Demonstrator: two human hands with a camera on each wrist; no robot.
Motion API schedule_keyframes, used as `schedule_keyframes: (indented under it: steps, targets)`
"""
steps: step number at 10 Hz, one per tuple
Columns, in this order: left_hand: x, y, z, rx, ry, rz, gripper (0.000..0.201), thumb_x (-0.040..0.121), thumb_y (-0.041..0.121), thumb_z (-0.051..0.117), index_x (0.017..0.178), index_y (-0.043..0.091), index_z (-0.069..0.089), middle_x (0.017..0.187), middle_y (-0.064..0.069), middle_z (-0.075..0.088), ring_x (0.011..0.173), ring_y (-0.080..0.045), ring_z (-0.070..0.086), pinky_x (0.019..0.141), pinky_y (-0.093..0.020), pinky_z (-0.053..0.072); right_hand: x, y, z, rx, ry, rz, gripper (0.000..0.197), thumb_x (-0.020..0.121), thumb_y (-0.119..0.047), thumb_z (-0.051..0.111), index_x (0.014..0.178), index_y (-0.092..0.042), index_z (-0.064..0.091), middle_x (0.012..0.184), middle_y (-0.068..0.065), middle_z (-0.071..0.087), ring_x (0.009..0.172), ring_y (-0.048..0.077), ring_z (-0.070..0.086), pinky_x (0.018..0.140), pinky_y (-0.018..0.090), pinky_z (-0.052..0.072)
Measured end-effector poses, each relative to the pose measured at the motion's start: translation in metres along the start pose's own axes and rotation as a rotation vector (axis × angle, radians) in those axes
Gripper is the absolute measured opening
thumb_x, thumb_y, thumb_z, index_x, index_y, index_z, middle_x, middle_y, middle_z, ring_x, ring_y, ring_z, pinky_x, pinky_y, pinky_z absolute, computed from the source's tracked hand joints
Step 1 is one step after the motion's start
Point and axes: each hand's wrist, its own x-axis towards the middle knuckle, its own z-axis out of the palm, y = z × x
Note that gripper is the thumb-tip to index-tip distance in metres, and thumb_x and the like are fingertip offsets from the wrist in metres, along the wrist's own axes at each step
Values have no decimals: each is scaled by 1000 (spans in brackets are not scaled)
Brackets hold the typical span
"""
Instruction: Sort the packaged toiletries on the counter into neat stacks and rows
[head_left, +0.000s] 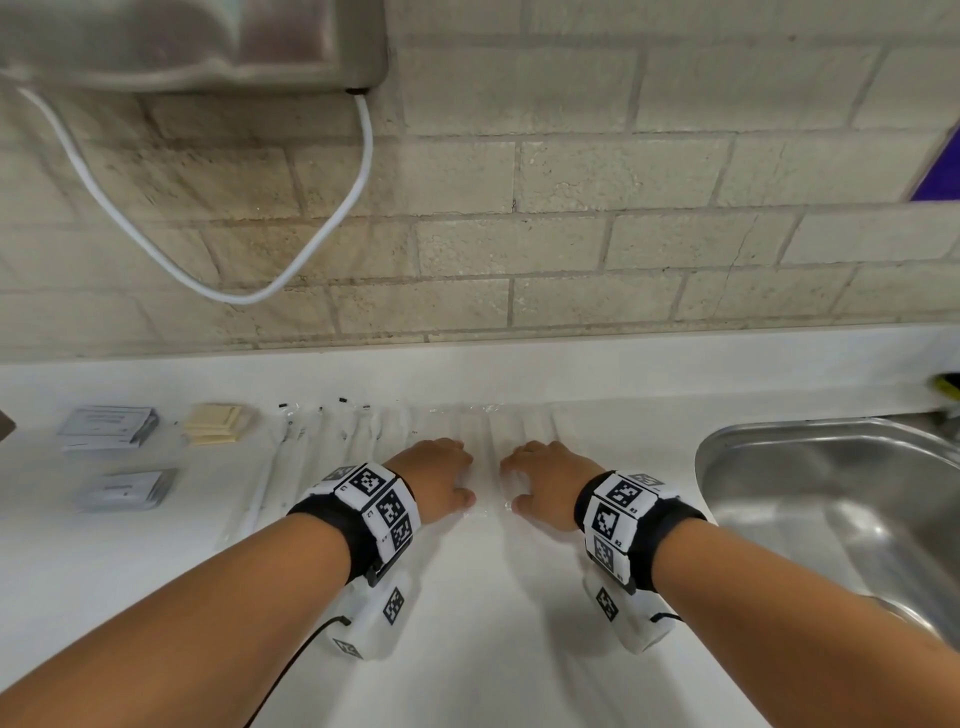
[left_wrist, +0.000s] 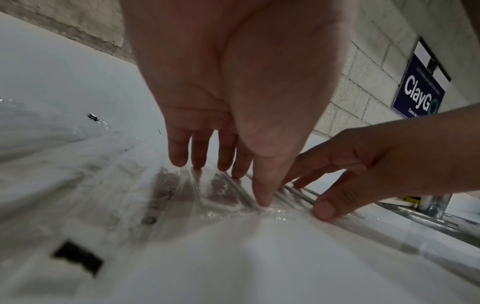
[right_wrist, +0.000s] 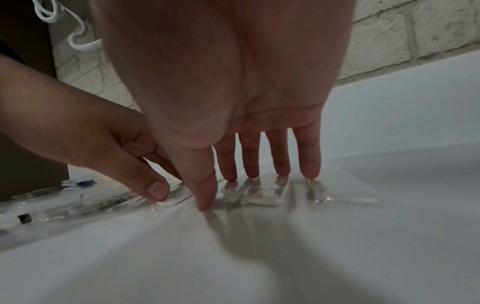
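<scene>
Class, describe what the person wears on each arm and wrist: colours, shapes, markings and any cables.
Both forearms are bare, with no sleeves. The left hand and right hand are ungloved. Each wrist carries a black strap with white panels printed with black square codes; a white camera housing hangs beneath each, trailing a thin black cable.

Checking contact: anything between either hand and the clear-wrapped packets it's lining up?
Nothing visible. The left hand and the right hand both rest straight fingertips directly on the clear-wrapped packets on the counter.
</scene>
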Motion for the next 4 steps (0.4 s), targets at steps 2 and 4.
schedule_keyframes:
  steps: [2,4]
  targets:
    - [0,0,-2,-32,22,-7,60,93,37,52,147,15,34,157,-5,27,142,-25,31,115,-37,28,0,0,-2,-1,2,2,53,91,-34,53,142,-28,37,147,-1,36,134,25,33,106,43,38]
    - [2,-5,-2,-117,65,-23,60,91,38,53,146,21,35,154,-1,32,141,-22,33,114,-37,31,-1,1,-5,29,33,1,58,91,-34,53,145,-29,33,152,-2,28,139,24,29,110,42,35]
